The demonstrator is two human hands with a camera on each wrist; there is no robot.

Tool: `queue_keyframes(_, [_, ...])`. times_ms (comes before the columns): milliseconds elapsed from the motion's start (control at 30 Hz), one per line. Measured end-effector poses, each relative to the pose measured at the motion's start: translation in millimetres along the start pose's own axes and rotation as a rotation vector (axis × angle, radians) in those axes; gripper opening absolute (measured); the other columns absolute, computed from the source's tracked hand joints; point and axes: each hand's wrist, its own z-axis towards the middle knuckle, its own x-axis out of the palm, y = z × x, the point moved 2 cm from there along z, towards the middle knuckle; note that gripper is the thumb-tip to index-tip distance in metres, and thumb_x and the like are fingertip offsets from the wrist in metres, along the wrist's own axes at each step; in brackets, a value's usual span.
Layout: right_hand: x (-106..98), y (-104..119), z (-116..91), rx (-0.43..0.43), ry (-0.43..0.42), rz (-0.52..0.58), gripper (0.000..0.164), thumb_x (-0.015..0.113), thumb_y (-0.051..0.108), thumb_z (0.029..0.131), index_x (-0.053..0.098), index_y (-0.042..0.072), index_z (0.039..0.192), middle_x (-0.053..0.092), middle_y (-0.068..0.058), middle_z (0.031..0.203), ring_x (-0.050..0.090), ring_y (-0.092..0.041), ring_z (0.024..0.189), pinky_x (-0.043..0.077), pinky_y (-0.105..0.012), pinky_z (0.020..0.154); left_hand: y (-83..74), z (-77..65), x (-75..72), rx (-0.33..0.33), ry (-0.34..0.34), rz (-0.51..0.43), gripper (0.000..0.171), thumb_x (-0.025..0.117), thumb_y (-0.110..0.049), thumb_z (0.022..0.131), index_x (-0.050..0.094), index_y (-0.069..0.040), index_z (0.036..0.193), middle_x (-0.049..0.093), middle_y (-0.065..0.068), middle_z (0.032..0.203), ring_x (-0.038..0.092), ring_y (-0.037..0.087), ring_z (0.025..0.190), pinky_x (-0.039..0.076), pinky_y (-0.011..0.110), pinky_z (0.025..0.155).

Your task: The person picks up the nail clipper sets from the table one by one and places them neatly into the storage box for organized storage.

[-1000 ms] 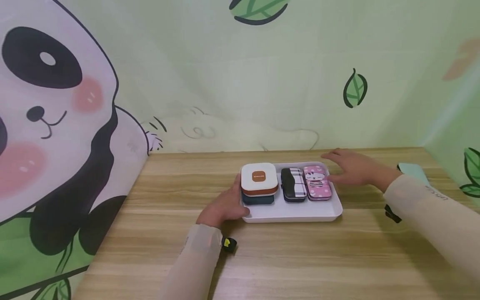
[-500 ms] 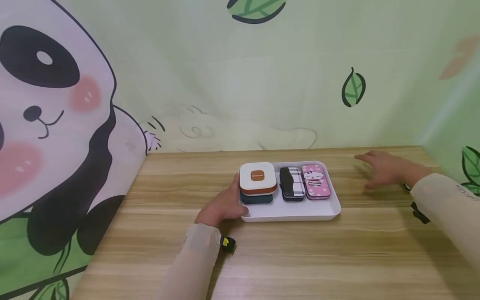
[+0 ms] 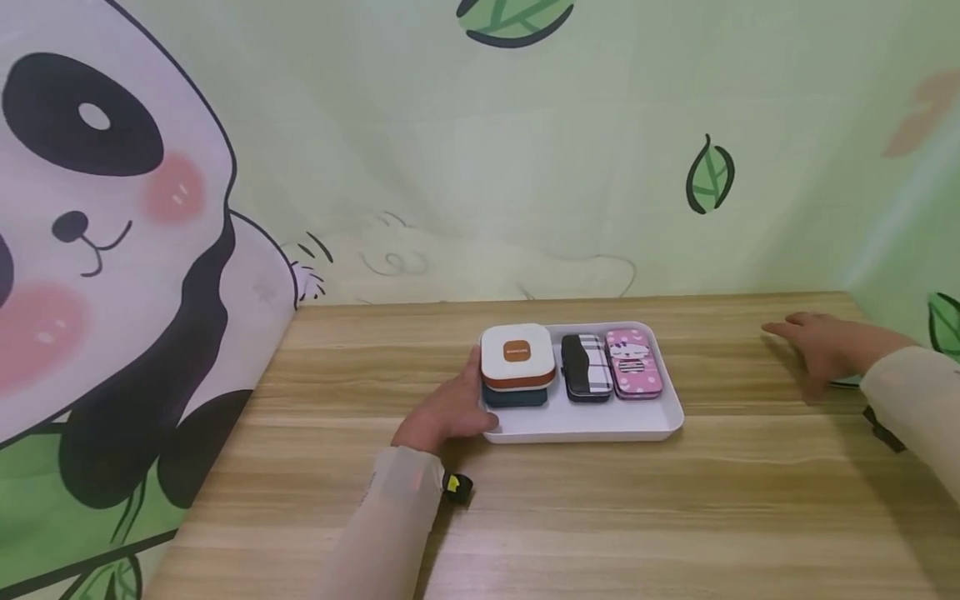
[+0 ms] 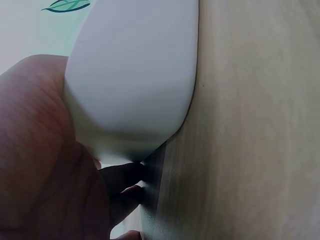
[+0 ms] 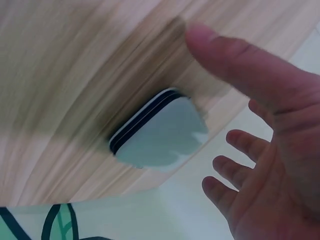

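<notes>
My left hand [image 3: 444, 410] holds the left front corner of a white tray [image 3: 585, 427], thumb at the front rim and fingers along the outer side. In the left wrist view, the hand lies against the tray's wall [image 4: 130, 75]. A white case [image 3: 517, 354] with a brown band rests on a dark flat case [image 3: 516, 398] inside the tray. Beside them lie a black and plaid case [image 3: 587, 368] and a pink cat-print case [image 3: 633, 364]. My right hand [image 3: 836, 346], fingers spread and holding nothing, hovers near a pale mint case [image 5: 162, 132], mostly hidden in the head view.
The wooden table [image 3: 600, 517] bears the tray near the middle of its far part. Behind it hangs a pale green backdrop [image 3: 570, 167] with a printed panda and leaves. Another backdrop side [image 3: 918, 250] borders the table on the right.
My right hand has moved right, away from the pink case in the tray and over to the mint case. My left hand and the tray have stayed put.
</notes>
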Motion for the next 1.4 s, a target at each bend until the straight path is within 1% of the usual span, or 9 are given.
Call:
queue_keyframes(133, [1.6,-7.2,-1.4,0.023,0.001,-0.01,0.113,0.097,0.029,0.058,0.036,-0.007,0.145,0.031,-0.046,0.142,0.03,-0.07,0.124,0.04,-0.075,0.085,0.4,0.0,-0.6,-0.003,0.002,0.003,0.116,0.071,-0.028,0.078,-0.007,-0.009,0.161,0.03,0.014,0.163,0.052,0.026,0.122,0.039,0.041,0.111])
queue_keyframes(333, [5.9,-12.5,0.1,0.09,0.034,0.014,0.107,0.094,0.012,0.062,0.033,-0.003,0.148,0.023,-0.045,0.146,0.026,-0.069,0.128,0.037,-0.077,0.087,0.9,-0.2,-0.6,-0.004,0.007,0.011,0.116,0.071,-0.028,0.078,-0.007,-0.01,0.161,0.027,0.012,0.164,0.05,0.025,0.127,0.038,0.041,0.113])
queue_keyframes(667, [24.2,-32.4,2.7,0.203,0.091,0.035,0.1,0.085,-0.006,0.065,0.03,0.001,0.148,0.02,-0.045,0.145,0.025,-0.069,0.128,0.039,-0.077,0.087,1.6,3.6,3.3,0.002,0.023,0.016,0.116,0.07,-0.03,0.078,-0.008,-0.012,0.161,0.027,0.011,0.164,0.053,0.026,0.12,0.04,0.041,0.111])
queue_keyframes(800, [26.2,-36.4,6.0,0.173,0.087,0.04,0.097,0.08,-0.014,0.062,0.033,-0.002,0.147,0.021,-0.046,0.144,0.028,-0.071,0.124,0.048,-0.062,0.077,2.2,2.8,3.1,0.005,0.021,0.006,0.116,0.07,-0.028,0.077,-0.008,-0.012,0.161,0.028,0.011,0.164,0.053,0.025,0.118,0.04,0.04,0.11])
queue_keyframes(933, [23.2,-37.3,9.0,0.136,0.071,0.037,0.095,0.08,-0.014,0.061,0.035,-0.005,0.145,0.024,-0.047,0.141,0.032,-0.073,0.12,0.045,-0.051,0.067,2.8,1.2,2.0,-0.003,0.019,0.004,0.116,0.069,-0.027,0.077,-0.009,-0.012,0.161,0.029,0.011,0.163,0.052,0.025,0.121,0.039,0.04,0.112])
queue_keyframes(1067, [15.7,-31.4,6.1,0.141,0.092,0.068,0.093,0.085,-0.004,0.062,0.039,-0.007,0.144,0.028,-0.047,0.138,0.034,-0.073,0.117,0.046,-0.055,0.07,0.9,0.0,0.4,-0.005,0.026,-0.001,0.115,0.069,-0.029,0.078,-0.01,-0.011,0.161,0.026,0.012,0.164,0.05,0.026,0.128,0.036,0.041,0.114])
queue_keyframes(1167, [8.2,-22.4,2.5,0.121,0.102,0.099,0.092,0.088,0.011,0.064,0.042,-0.008,0.142,0.035,-0.047,0.133,0.043,-0.069,0.11,0.047,-0.059,0.073,0.2,-0.2,-0.4,-0.004,0.024,-0.012,0.115,0.069,-0.028,0.078,-0.009,-0.011,0.161,0.026,0.012,0.164,0.049,0.026,0.13,0.036,0.041,0.115])
queue_keyframes(1267, [2.9,-13.5,1.1,0.086,0.103,0.116,0.091,0.087,0.028,0.069,0.045,-0.009,0.14,0.041,-0.047,0.125,0.05,-0.063,0.103,0.046,-0.064,0.076,0.6,-0.2,-0.3,-0.006,0.021,-0.017,0.116,0.07,-0.028,0.078,-0.009,-0.012,0.161,0.027,0.012,0.164,0.049,0.025,0.13,0.035,0.041,0.115])
queue_keyframes(1400, [1.2,-4.6,2.8,0.095,0.093,0.109,0.092,0.081,0.049,0.075,0.047,-0.01,0.138,0.043,-0.048,0.123,0.048,-0.066,0.105,0.042,-0.074,0.08,1.3,-0.7,-0.1,-0.007,0.015,-0.018,0.116,0.071,-0.028,0.078,-0.008,-0.011,0.161,0.028,0.013,0.163,0.049,0.025,0.131,0.035,0.041,0.115])
